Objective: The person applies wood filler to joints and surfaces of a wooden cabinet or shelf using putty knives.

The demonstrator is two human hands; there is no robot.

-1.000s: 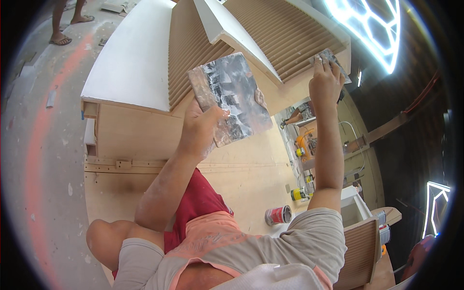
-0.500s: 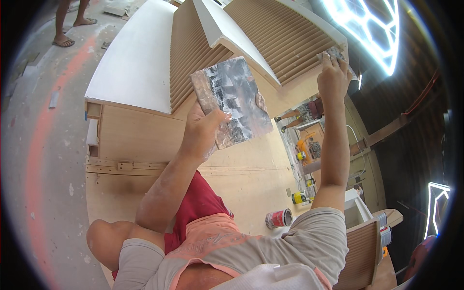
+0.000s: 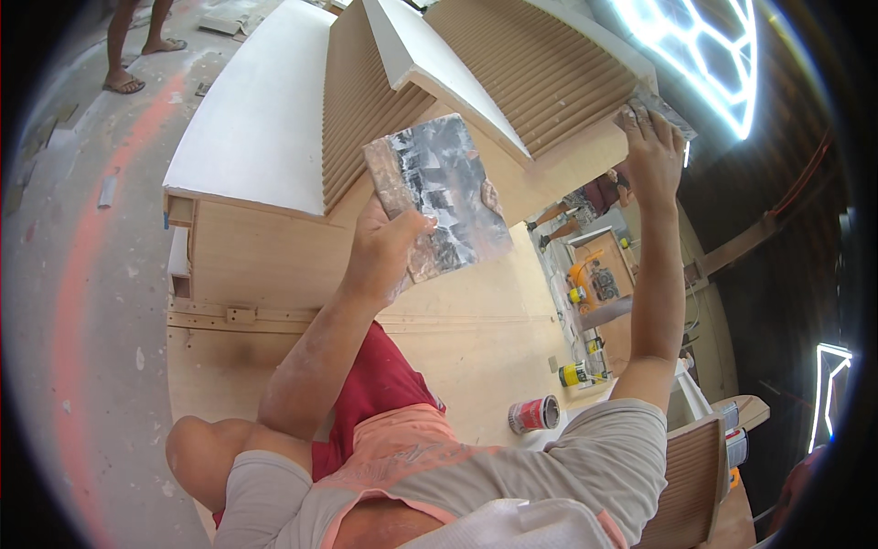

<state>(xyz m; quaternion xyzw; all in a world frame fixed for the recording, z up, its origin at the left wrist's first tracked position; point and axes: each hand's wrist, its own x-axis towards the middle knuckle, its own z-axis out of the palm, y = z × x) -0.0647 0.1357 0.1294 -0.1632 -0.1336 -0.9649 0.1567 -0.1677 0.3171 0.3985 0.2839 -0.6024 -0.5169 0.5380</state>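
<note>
My left hand [image 3: 386, 245] grips a flat putty board [image 3: 450, 188], thumb on its face; grey, black and white paste smears cover it. My arm on the other side is stretched out, and my right hand [image 3: 652, 156] presses a flat putty scraper [image 3: 675, 114] with its fingertips. The scraper lies at the right end of a ribbed wooden panel [image 3: 535, 73], by its corner. The fingers partly hide the blade, and I cannot tell how much of it touches the wood. White-topped ridge [image 3: 407, 46] and a second ribbed face [image 3: 361, 119] stand beyond the board.
A red-and-grey tin [image 3: 533, 414] stands on the plywood near my right side, with a yellow-labelled can [image 3: 573, 374] farther off. Another person's legs [image 3: 123, 46] are at the far left. Bright light frames [image 3: 695, 55] hang at the upper right.
My right hand and the scraper have moved right, toward the outer corner of the ribbed panel. The fingers now lie flatter over the scraper. My left hand and the board stay nearly in place.
</note>
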